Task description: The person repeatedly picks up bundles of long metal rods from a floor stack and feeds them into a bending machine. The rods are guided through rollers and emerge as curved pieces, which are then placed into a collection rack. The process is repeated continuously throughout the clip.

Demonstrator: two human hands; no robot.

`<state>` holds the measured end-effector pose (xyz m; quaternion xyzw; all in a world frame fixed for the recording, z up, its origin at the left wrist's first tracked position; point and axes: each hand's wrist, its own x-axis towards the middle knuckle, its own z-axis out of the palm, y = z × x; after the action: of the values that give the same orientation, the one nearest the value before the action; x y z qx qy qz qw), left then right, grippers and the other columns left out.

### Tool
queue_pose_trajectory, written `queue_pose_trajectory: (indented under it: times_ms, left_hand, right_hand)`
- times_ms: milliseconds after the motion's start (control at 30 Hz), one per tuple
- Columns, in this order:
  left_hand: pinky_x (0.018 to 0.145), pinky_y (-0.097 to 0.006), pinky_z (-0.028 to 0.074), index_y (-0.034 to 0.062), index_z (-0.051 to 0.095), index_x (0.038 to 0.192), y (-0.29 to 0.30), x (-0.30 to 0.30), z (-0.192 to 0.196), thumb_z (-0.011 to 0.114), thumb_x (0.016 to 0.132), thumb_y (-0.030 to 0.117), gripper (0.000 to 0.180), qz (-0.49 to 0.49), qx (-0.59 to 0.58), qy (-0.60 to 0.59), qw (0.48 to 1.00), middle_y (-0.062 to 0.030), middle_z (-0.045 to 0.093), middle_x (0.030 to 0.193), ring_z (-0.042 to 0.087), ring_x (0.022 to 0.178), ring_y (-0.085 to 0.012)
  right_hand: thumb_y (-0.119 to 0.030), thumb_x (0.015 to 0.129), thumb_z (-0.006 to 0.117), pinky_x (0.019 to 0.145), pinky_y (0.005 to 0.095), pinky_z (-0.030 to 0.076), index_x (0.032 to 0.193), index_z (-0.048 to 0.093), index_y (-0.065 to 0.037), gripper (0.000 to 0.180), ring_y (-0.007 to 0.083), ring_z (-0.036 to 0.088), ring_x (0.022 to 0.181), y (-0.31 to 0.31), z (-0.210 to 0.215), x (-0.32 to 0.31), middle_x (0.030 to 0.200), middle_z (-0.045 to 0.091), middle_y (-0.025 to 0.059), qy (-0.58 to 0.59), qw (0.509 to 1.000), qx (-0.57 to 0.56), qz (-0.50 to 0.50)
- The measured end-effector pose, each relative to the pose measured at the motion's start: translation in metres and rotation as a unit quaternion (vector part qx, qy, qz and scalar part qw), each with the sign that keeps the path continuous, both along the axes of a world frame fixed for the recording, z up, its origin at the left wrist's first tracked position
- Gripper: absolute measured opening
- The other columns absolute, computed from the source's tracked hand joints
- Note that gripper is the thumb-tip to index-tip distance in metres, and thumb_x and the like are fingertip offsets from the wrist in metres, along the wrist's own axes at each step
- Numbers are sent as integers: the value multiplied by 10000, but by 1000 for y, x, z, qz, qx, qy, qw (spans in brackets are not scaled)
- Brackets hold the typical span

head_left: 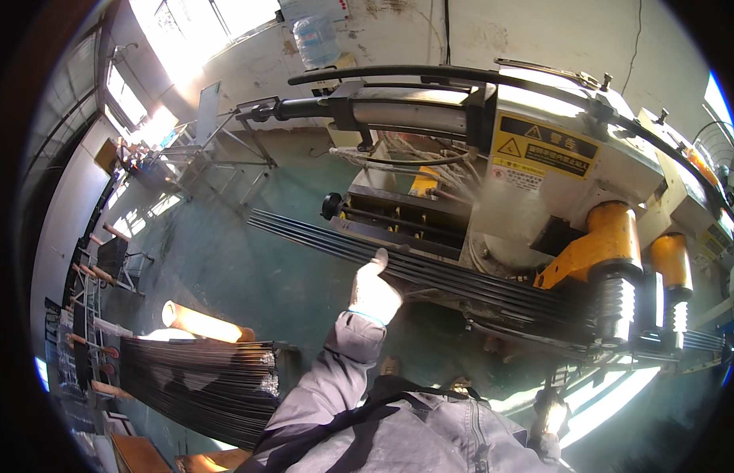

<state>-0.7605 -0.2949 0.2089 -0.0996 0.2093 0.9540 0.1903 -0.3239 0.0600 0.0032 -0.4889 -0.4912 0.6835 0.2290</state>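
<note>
Seemingly steadying the rods (438, 272) along the near edge of the machine (509, 213), left hand (375, 293) against them (cannot tell whether pinching; nor for the right hand (550, 422), held low). Next, probably calls for aligning them evenly.

From the wearer's head, the one wide fisheye view looks down and forward at the black rods (461, 277), the grey jacket (438, 432) nearer than them, the white wall (540, 35) beyond.
</note>
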Motion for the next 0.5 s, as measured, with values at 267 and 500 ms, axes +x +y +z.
queue_pose_trajectory:
  times_ms: [267, 500]
  left_hand:
    - [1134, -637, 522, -29, 573, 1275, -229, -161, -11, 650, 1088, 309, 393, 148, -80, 26, 985, -233, 684, 1270, 657, 1226, -463]
    - [1116, -615, 527, -53, 615, 1262, -343, -233, -17, 742, 1027, 276, 423, 134, -164, 77, 974, -212, 678, 1228, 665, 1158, -396]
  right_hand:
    - [-337, 1012, 727, 497, 298, 405, 852, 708, -97, 288, 148, 568, 551, -59, -105, 73, 720, 678, 34, -226, 910, 311, 154]
    - [-227, 880, 718, 800, 470, 520, 821, 736, -168, 85, 283, 742, 742, -152, -71, 88, 780, 721, 52, -391, 825, 305, 269]
